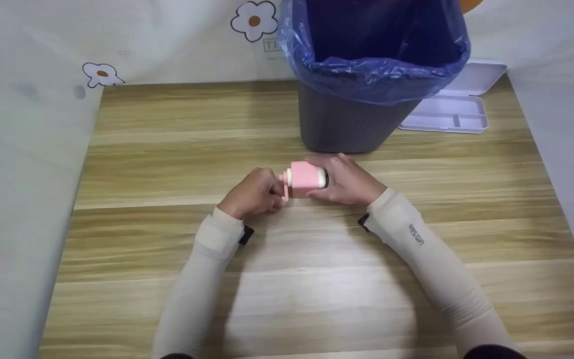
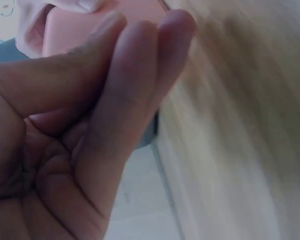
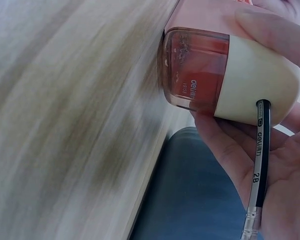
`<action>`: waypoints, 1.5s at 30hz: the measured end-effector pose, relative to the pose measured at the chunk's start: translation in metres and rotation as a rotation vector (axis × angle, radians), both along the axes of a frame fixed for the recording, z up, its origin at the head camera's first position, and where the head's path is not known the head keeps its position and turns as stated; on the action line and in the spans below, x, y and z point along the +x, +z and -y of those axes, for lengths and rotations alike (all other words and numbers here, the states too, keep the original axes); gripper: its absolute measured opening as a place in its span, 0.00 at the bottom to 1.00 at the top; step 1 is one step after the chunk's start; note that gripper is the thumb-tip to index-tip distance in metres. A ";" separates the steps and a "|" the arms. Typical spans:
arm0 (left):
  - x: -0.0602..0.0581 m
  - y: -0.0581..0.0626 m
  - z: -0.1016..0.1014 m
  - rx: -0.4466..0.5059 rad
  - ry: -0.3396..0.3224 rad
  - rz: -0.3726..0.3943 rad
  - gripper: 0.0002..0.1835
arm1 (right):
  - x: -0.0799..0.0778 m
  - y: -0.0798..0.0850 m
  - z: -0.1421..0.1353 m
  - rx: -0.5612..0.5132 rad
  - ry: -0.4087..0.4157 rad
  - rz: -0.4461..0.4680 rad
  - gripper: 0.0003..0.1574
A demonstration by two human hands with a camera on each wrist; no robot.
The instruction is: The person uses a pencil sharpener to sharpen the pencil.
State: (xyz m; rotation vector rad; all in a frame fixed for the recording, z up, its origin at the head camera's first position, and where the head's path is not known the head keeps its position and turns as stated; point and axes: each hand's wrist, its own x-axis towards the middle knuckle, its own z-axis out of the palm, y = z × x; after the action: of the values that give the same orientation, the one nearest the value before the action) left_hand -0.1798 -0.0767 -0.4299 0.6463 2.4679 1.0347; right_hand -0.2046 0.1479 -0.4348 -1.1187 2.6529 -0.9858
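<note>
A pink and cream crank pencil sharpener [image 1: 304, 177] is held above the wooden table, lying on its side. My right hand [image 1: 349, 182] grips its body from the right, fingers and thumb on either side. In the right wrist view a black and silver 2B pencil [image 3: 260, 155] sticks out of the cream front [image 3: 257, 75], beside a see-through shavings drawer [image 3: 197, 70]. At the opposite end my left hand [image 1: 257, 192] pinches the small pink crank handle [image 1: 286, 192]. The left wrist view shows its thumb and fingertips drawn together, hiding the knob.
Just beyond the hands stands a grey waste bin [image 1: 352, 124] lined with a blue plastic bag [image 1: 366, 75]. Behind its right side lies an open pale pencil case [image 1: 471, 114]. White flower-patterned sheeting [image 1: 177, 40] borders the wooden table [image 1: 167, 144].
</note>
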 end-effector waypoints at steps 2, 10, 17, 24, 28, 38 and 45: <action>-0.003 -0.005 0.001 0.030 0.013 0.031 0.10 | 0.000 0.000 0.000 0.006 -0.001 -0.004 0.35; -0.012 -0.014 0.000 0.044 0.104 0.096 0.06 | -0.001 0.000 -0.003 -0.030 0.024 -0.025 0.33; -0.024 -0.018 -0.003 0.093 0.199 0.167 0.08 | -0.002 -0.001 -0.003 -0.033 0.035 -0.018 0.32; -0.031 -0.016 -0.002 0.009 0.196 0.008 0.12 | 0.000 0.001 -0.002 -0.012 0.016 -0.016 0.32; -0.033 -0.019 0.000 0.040 0.216 -0.065 0.12 | 0.000 0.001 -0.002 0.006 0.018 -0.004 0.35; -0.039 -0.013 -0.001 0.046 0.273 -0.075 0.07 | 0.000 -0.001 -0.003 -0.005 0.023 -0.002 0.37; -0.040 -0.010 -0.001 0.060 0.282 -0.118 0.08 | 0.000 -0.002 -0.003 -0.015 0.026 -0.010 0.35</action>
State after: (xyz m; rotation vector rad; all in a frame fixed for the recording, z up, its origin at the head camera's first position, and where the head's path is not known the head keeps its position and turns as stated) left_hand -0.2201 -0.0759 -0.4400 0.3935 2.6962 1.2092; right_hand -0.2046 0.1512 -0.4367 -1.1607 2.6364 -1.0001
